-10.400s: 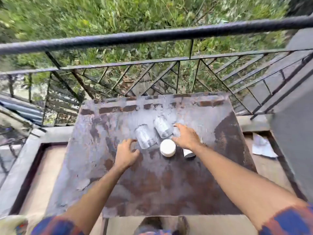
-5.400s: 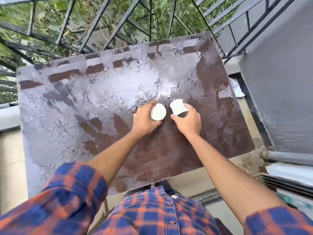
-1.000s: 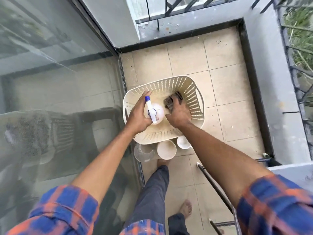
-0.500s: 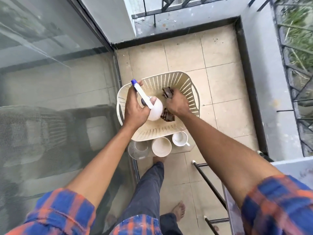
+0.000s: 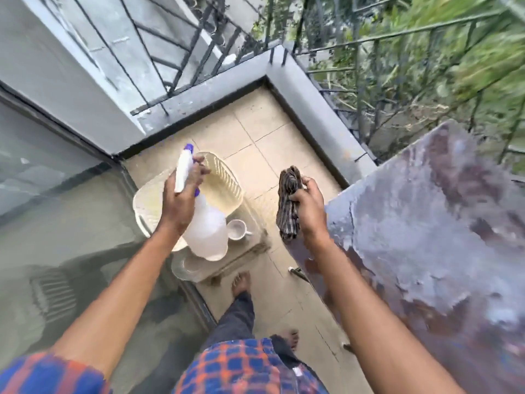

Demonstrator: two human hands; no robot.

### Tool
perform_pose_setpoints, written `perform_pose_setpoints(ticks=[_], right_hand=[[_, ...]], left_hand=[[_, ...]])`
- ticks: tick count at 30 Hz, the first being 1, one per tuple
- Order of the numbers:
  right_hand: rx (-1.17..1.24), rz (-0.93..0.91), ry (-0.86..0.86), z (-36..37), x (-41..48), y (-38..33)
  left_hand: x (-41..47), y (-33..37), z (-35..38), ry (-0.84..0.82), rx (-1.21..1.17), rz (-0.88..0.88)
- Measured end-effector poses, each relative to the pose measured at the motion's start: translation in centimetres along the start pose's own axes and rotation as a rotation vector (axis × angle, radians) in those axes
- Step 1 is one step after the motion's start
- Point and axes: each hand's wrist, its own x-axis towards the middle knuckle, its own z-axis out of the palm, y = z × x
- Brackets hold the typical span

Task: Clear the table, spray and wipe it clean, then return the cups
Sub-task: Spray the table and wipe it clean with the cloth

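Note:
My left hand [image 5: 181, 200] grips a clear spray bottle [image 5: 206, 231] with a white and blue trigger head, held in the air above the floor. My right hand [image 5: 308, 203] holds a dark striped cloth [image 5: 288, 206] that hangs bunched beside the table's near corner. The rusty, patchy grey table [image 5: 431, 228] fills the right side, its top bare. On the tiled floor a white cup [image 5: 236, 229] stands beside a cream plastic basket [image 5: 224, 180]. A clear glass [image 5: 186, 268] shows partly under the bottle; other cups are hidden behind it.
A glass sliding door [image 5: 56, 223] runs along the left. A grey kerb and metal railing [image 5: 355, 81] close off the balcony, with greenery beyond. My bare feet [image 5: 241, 282] stand on the beige tiles between basket and table.
Both hands have lifted out of the basket, the left with the spray bottle and the right with the cloth. The view has swung right, bringing the table into sight.

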Motion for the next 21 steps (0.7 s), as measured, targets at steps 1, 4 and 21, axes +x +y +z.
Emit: perform_pose_setpoints(ticks=[1,4,21], right_hand=[[0.041,-0.005,0.053,-2.8,-1.3,0.3],[0.059,-0.041,0.244,-10.5,-5.4,1.9],[-0.283,0.001,0.883,-28.9,-23.7,20.3]], left_hand=[[-1.1,0.4,1.4,-0.068,0.006,0.003],[-4.4,1.1,5.2,-0.286,0.054,-0.060],[-19.5,-2.1,16.3,-0.849,0.423,-0.454]])
